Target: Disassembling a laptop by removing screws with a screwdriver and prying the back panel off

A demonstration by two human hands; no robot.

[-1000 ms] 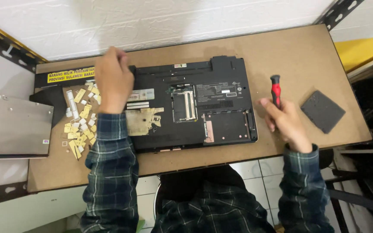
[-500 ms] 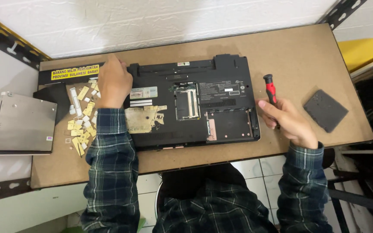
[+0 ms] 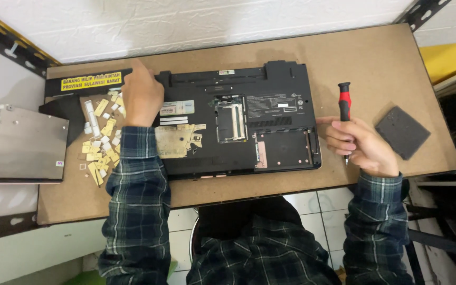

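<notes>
A black laptop (image 3: 270, 126) lies upside down on the brown board table (image 3: 354, 58), its memory bay and a lower-right bay uncovered. My left hand (image 3: 141, 95) rests on the laptop's far left corner, fingers pressed down near the hinge edge. My right hand (image 3: 360, 145) is just right of the laptop and grips a red-and-black screwdriver (image 3: 344, 103), held upright with its handle pointing away from me. Both arms wear dark plaid sleeves.
Small yellow and white sticker scraps (image 3: 100, 140) litter the table left of the laptop. A silver optical drive (image 3: 19, 142) sits at the far left edge. A dark square cover panel (image 3: 402, 132) lies right of my right hand. A black strip with a yellow label (image 3: 91, 83) lies at back left.
My left hand slid toward the laptop's far left corner. My right hand with the screwdriver stayed beside the laptop's right edge, shifting only slightly.
</notes>
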